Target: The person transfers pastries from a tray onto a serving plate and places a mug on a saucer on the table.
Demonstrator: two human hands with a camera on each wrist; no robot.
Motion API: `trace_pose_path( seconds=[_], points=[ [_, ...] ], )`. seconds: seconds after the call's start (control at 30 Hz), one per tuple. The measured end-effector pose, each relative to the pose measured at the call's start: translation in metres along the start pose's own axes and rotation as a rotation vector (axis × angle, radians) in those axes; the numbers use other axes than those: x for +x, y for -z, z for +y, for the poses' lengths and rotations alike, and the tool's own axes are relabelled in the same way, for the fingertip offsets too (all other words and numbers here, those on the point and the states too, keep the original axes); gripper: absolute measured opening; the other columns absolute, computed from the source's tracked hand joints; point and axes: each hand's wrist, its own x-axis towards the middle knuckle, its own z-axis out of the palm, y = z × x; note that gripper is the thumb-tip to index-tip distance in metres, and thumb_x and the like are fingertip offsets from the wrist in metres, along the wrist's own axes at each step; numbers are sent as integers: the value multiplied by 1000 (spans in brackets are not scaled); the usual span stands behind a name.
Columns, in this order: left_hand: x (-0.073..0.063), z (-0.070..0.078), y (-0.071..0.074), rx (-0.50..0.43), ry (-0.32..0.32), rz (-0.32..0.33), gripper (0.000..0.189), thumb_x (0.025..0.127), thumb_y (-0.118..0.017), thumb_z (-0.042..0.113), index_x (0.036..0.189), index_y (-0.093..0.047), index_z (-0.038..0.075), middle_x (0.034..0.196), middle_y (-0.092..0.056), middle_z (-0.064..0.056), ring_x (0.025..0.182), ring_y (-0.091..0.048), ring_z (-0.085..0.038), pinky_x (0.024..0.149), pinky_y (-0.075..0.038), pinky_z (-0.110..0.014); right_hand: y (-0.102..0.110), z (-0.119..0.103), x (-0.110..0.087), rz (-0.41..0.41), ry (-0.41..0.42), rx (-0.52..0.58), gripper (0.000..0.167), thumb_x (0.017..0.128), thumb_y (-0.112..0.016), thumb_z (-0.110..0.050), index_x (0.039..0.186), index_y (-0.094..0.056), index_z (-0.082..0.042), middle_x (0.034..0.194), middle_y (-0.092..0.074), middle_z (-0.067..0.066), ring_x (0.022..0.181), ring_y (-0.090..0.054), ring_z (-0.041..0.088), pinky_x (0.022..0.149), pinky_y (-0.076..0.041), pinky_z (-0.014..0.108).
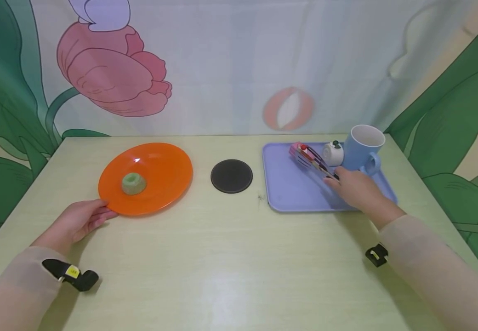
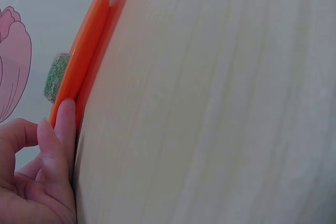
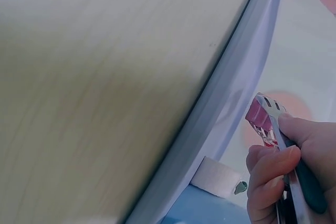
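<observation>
At the left, my left hand (image 1: 83, 220) pinches the near-left rim of an orange plate (image 1: 164, 184). In the left wrist view its fingers (image 2: 65, 116) are at the plate's edge. A round pale green cake (image 1: 133, 184) with a dimpled top sits on that plate. My right hand (image 1: 356, 188) grips metal serving tongs (image 1: 315, 163) with a slotted, fork-like end and a dark green handle (image 3: 310, 184). Between the tong tips is a pink piece of cake (image 3: 258, 116) with something red by it, held above a lilac tray (image 1: 293, 193).
On the tray, a white roll-shaped cake (image 1: 332, 154) with a dark green topping stands beside a light blue mug (image 1: 356, 151). A black round coaster (image 1: 231, 176) lies between plate and tray. A printed curtain (image 1: 222, 69) hangs behind the table.
</observation>
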Motion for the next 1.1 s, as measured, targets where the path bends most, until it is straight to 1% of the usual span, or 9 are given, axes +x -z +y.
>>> trace_pose_path(
  seconds=[0.13,0.33,0.4,0.57,0.7,0.8,0.9,1.1],
  points=[
    [1,0,1,-13,0,-11,69,97,-48,36,147,-17,1,83,-70,6,82,-67,-6,71,-50,-14,0,-1,1,11,20,-7,39,98,-45,-38,103,-49,1,79,-54,13,70,-50,29,59,-41,41],
    [2,1,2,-27,-3,-22,69,96,-49,36,147,-18,1,83,-70,5,83,-68,-7,70,-50,-14,2,-5,3,-10,11,-8,40,98,-43,-40,104,-48,0,78,-54,12,70,-51,29,59,-41,41],
    [2,1,3,-43,-3,-25,62,97,-48,34,144,-26,2,83,-71,4,82,-68,-8,70,-51,-14,3,-7,3,-25,-1,-5,40,98,-43,-40,104,-48,-1,79,-53,12,71,-50,29,58,-40,40],
    [0,0,3,-46,1,-25,52,97,-47,32,139,-33,3,84,-71,3,82,-68,-8,69,-51,-14,3,-11,4,-33,-5,-17,39,98,-43,-40,102,-48,-2,76,-52,11,70,-50,27,56,-39,37],
    [0,-1,4,-27,-9,-34,62,97,-48,33,145,-24,1,85,-71,4,84,-68,-8,70,-50,-14,4,-15,4,-39,1,-38,40,98,-42,-42,105,-47,-2,76,-52,11,69,-50,27,55,-39,36],
    [0,-2,7,-16,-23,-44,67,97,-48,34,147,-18,0,85,-71,4,84,-67,-8,71,-50,-14,7,-21,5,-42,-1,-42,41,98,-41,-42,108,-47,-3,77,-52,11,69,-50,26,54,-39,35],
    [1,-2,8,-14,-27,-50,69,97,-48,35,147,-16,0,86,-70,4,84,-67,-8,72,-51,-15,9,-27,5,-36,10,-45,41,98,-42,-41,108,-48,-3,77,-53,10,69,-51,26,55,-40,35],
    [3,-2,6,3,-25,-59,68,98,-46,35,148,-14,1,86,-70,6,85,-67,-6,74,-50,-15,9,-36,6,-33,50,-56,38,98,-44,-40,101,-49,-3,74,-52,8,68,-51,25,56,-40,36]
  ],
)
